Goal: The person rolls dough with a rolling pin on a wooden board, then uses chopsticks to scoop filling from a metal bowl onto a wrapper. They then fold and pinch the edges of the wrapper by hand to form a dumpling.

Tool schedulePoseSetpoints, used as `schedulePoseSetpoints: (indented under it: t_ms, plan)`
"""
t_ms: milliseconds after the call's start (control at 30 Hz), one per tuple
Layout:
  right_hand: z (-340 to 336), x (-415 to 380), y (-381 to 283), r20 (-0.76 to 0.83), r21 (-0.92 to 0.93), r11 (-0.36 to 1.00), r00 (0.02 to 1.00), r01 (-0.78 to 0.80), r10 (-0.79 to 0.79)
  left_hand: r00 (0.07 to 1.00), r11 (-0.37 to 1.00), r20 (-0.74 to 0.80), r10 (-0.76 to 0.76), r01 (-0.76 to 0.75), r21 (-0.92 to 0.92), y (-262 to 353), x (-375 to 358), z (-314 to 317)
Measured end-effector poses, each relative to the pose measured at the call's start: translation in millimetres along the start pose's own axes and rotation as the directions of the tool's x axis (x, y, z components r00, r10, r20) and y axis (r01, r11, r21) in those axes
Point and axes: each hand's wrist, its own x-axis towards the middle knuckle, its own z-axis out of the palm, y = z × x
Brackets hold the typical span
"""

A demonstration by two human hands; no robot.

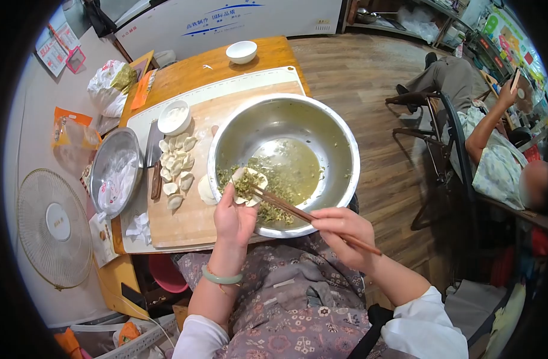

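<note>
A: Where's the wrapper (pixel 260 194)?

B: On the left hand (pixel 234 221), palm up. Fingers cupped under it, thumb near its edge. Grasping lightly, not clenched.

A: Right hand (pixel 344 235)?

B: Closed on 2 chopsticks (pixel 290 209), well back from the tips. Tips are at the filling (pixel 241 183) on the wrapper.

A: How does the wrapper handle?

B: My read: light, limp, tears easily. Support from below, pinch only the bare rim. Wet filling on the rim would make it slippery.

A: Filling?

B: Looks chopped and crumbly, likely damp. Press gently; hard tips could poke through the dough.

A: Chopsticks?

B: Stiff, light. Current hold seems right, unless the fingers get greasy.

A: Around the hands?

B: Basin (pixel 340 142) just beyond both, more filling inside. Wide metal, probably awkward to lift; take it by 2 opposite sides of the rim. Dumplings (pixel 177 160) left of the left hand, on the board (pixel 175 230). They look soft; lift from underneath, 1 at a time.
</note>
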Motion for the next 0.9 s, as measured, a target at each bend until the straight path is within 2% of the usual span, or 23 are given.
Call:
schedulePoseSetpoints:
  t_ms: [67,133,200,233,267,333,367,400,467,500,600,667,733,833,867,900]
  plan:
    - [4,3,7,0.026,0.043,0.994,0.995,-0.102,0.101,0.999,1.000,0.052,-0.018,0.019,-0.015,1,-1,-1]
    - [-1,1,8,0.023,0.067,0.989,0.991,-0.129,0.128,0.999,1.000,0.048,-0.008,0.008,-0.001,5,-2,-4]
    - [-5,4,9,-0.093,0.126,0.982,0.984,-0.138,0.150,0.999,1.000,0.041,0.004,-0.005,0.010,10,-4,-8]
    - [-7,8,10,-0.106,0.040,0.990,0.984,-0.138,0.142,0.998,1.000,0.063,-0.001,0.000,0.009,12,-5,-10]
    - [-6,12,13,-0.103,0.041,0.989,0.984,-0.141,0.144,0.996,1.000,0.086,-0.006,0.006,0.008,15,-6,-12]
    - [0,17,23,0.127,-0.191,0.971,0.977,-0.145,0.171,0.997,1.000,0.081,-0.013,0.012,0.013,16,-7,-17]
    - [11,16,33,0.160,-0.211,0.975,0.982,-0.065,0.100,0.996,1.000,0.087,-0.015,0.013,0.018,17,-7,-18]
    - [20,16,40,0.160,-0.211,0.975,0.982,-0.069,0.104,0.996,1.000,0.093,-0.015,0.013,0.022,17,-8,-18]
    - [37,18,46,0.325,-0.436,0.892,0.945,0.123,0.028,0.995,1.000,0.096,-0.020,0.019,0.017,18,-9,-20]
    - [41,21,41,0.393,-0.409,0.907,0.916,0.099,0.077,0.994,1.000,0.103,-0.023,0.022,0.013,20,-10,-21]
    - [58,19,46,0.440,-0.364,0.920,0.897,0.144,0.034,0.994,1.000,0.108,-0.021,0.020,0.017,23,-13,-20]
    - [56,19,48,0.472,-0.371,0.922,0.878,0.112,0.083,0.994,1.000,0.106,-0.017,0.015,0.017,25,-14,-19]
    - [48,26,53,0.605,-0.283,0.954,0.790,0.099,0.098,0.994,1.000,0.104,-0.014,0.012,0.017,26,-15,-19]
    - [38,34,54,0.644,-0.183,0.983,0.759,0.032,0.095,0.993,0.999,0.115,-0.023,0.020,0.027,26,-14,-17]
    - [38,37,56,0.643,-0.184,0.983,0.759,0.029,0.098,0.991,0.999,0.130,-0.038,0.036,0.019,26,-15,-16]
    - [38,40,57,0.509,-0.169,0.984,0.849,-0.061,0.140,0.988,0.999,0.146,-0.053,0.052,0.012,26,-16,-14]
